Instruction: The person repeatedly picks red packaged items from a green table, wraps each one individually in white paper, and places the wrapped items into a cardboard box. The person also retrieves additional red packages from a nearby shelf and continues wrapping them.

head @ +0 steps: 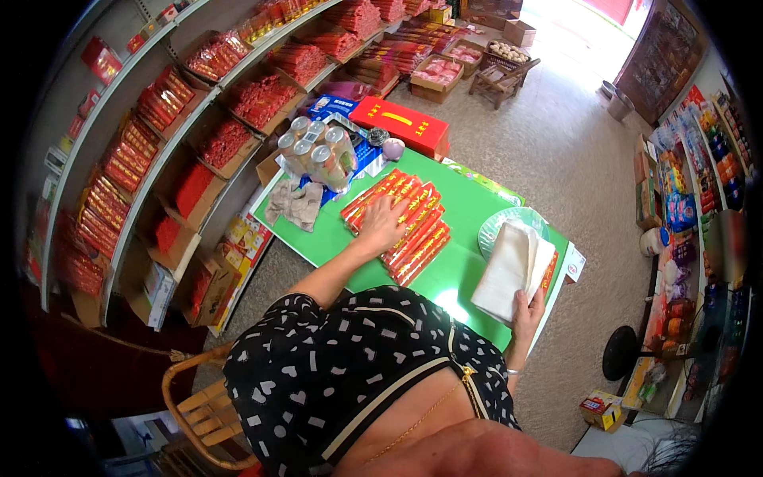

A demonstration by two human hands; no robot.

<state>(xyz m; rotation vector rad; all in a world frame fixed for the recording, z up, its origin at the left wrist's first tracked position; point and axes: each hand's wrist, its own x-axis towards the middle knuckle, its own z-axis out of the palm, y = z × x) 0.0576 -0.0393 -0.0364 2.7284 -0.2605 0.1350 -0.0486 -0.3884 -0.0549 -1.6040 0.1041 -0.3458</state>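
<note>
A pile of plastic-wrapped red sticks with gold writing, which look like candles, lies on a green tabletop. My left hand rests palm down on the upper packs, fingers somewhat apart. Near the table's right end, my right hand grips the lower corner of a folded white bundle; I cannot tell if it is cloth or plastic. That bundle partly covers a clear ribbed plate. A red wrapped pack shows along the bundle's right side.
Shrink-wrapped cans, a grey rag and a long red box occupy the table's far left. Shelves of red goods line the left. Stocked shelves stand right. A bamboo chair is beside me.
</note>
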